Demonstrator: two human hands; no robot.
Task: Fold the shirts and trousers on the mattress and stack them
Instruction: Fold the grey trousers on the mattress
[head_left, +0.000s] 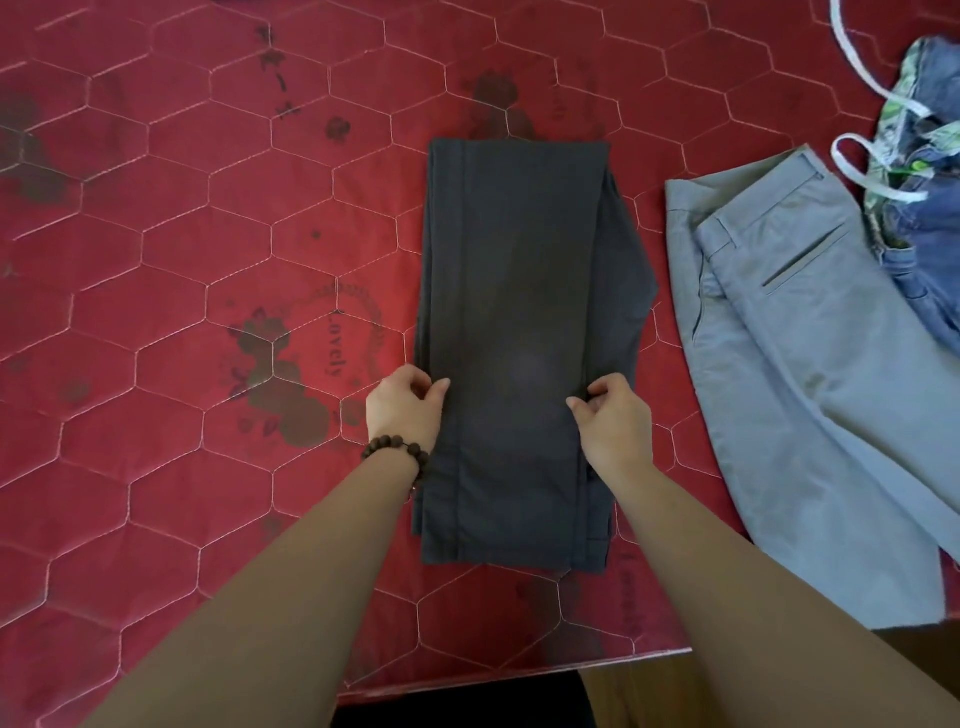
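Dark grey trousers (514, 291) lie folded lengthwise into a long strip on the red quilted mattress (156, 260), running from the near edge toward the far side. My left hand (405, 410), with a bead bracelet at the wrist, pinches the strip's left edge about midway along. My right hand (615, 421) pinches the right edge at the same height. Light grey trousers (800, 364) lie flat and unfolded to the right.
Blue jeans (930, 244) and a green patterned garment with white drawstrings (852, 171) are heaped at the far right. The mattress's near edge (519, 670) runs just under my forearms.
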